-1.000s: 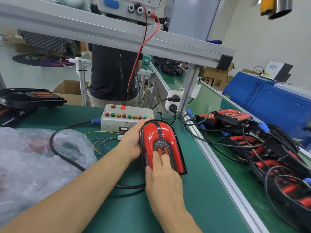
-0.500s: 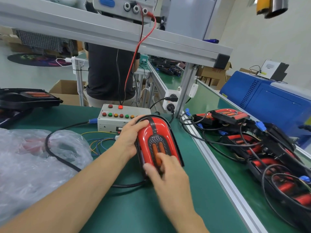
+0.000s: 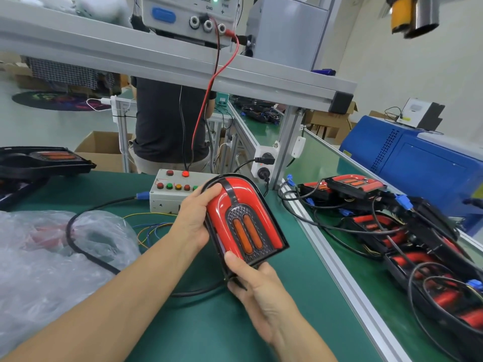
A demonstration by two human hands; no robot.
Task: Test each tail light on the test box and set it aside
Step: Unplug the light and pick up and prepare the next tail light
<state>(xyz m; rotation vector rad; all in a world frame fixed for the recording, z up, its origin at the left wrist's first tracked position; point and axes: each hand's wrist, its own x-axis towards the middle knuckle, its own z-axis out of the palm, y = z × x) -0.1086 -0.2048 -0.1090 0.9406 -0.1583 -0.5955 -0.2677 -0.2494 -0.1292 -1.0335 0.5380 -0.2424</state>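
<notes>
Head view shows the light (image 3: 241, 218) lifted off the green bench (image 3: 183, 333), tilted face-up between both hands, just in front of the test box (image 3: 170, 194). The left hand (image 3: 193, 218) grips its upper left edge, thumb curled over the rim; the right hand (image 3: 257, 288) pinches the lower end, fingers wrapped beneath. One red button on the box glows, but the light's amber strips look unlit, so I judge its test either over or not begun; whether a cable (image 3: 86, 254) is plugged into it is hidden. A pile of lights (image 3: 418, 246) with leads lies across the rail to the right, more (image 3: 41, 160) at far left; which pile is tested I cannot tell. This light is not yet set aside.
</notes>
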